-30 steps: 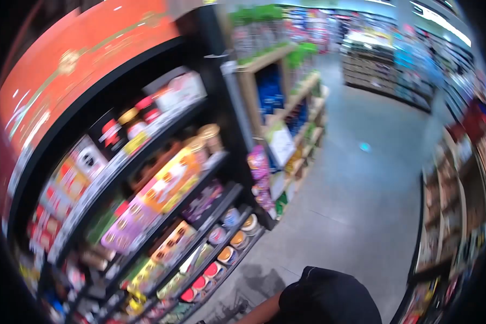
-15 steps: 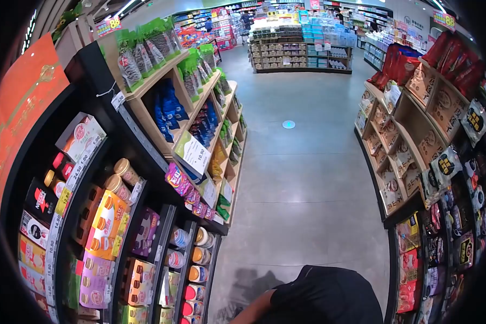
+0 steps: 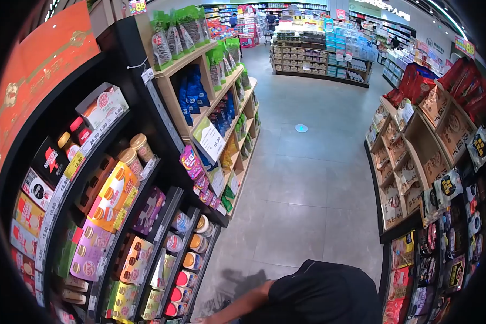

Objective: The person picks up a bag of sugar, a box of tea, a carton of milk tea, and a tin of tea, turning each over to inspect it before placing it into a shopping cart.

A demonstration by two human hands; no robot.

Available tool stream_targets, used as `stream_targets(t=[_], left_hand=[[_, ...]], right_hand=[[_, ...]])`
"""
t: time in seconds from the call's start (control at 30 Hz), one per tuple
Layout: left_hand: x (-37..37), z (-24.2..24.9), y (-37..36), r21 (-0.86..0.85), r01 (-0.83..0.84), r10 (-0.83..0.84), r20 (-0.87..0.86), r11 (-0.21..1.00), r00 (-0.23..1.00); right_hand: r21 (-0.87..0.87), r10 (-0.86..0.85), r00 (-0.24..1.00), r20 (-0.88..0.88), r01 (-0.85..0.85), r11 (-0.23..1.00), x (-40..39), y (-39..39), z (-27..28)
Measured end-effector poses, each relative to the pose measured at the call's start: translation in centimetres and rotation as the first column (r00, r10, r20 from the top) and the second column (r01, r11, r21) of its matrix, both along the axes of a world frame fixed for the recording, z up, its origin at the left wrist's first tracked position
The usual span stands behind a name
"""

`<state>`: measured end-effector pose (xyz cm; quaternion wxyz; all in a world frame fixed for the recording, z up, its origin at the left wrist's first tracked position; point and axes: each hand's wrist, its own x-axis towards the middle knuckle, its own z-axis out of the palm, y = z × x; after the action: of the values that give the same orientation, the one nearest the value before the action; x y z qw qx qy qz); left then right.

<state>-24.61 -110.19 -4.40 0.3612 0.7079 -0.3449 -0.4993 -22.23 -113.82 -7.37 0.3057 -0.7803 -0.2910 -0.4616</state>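
Neither of my own hands can be made out in the head view. At the bottom edge a person in a dark short-sleeved top (image 3: 324, 294) bends low, seemingly someone in front of me. Their bare forearm (image 3: 240, 306) stretches toward the foot of the left shelf, and the hand is almost wholly cut off by the frame. Nearest to it are jars with red lids (image 3: 179, 294) in the lowest row. Above these stand boxed snacks, an orange box (image 3: 116, 195), a purple box (image 3: 93, 252) and tan-lidded canisters (image 3: 141, 147).
A black shelf (image 3: 170, 216) with price strips runs along my left. Beyond it a wooden rack (image 3: 173, 102) holds green-topped bags. On the right another wooden rack (image 3: 427, 154) carries brown packs. Grey floor (image 3: 291, 189) lies between, leading to a stacked display (image 3: 302, 56).
My view has turned slightly left, so the shelves and the display sit further right. The person's forearm has come further into view, reaching left toward the lower shelf.
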Motion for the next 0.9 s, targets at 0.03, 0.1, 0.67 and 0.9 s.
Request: stream_targets(t=[0.03,0.1,0.67,0.9], left_hand=[[-0.1,0.1,0.6,-0.005,-0.025,0.025,0.009,1.000,1.000],[-0.3,0.4,1.6,-0.015,-0.071,0.072,0.028,0.997,0.997],[-3.1,2.8,7.9,-0.085,-0.379,0.388,0.179,0.922,0.904],[-4.8,3.3,9.1,-0.125,-0.512,0.526,0.233,0.850,0.818]], right_hand=[[0.010,0.015,1.000,-0.008,-0.015,1.000,-0.4,-0.2,0.7],[-0.034,-0.066,0.996,-0.057,0.065,0.997,-1.5,-0.5,1.8],[-0.075,-0.121,0.937,-0.328,0.102,0.992,-2.3,0.4,0.1],[0.038,-0.062,0.993,0.103,0.058,0.998,-2.0,-0.3,2.2]])
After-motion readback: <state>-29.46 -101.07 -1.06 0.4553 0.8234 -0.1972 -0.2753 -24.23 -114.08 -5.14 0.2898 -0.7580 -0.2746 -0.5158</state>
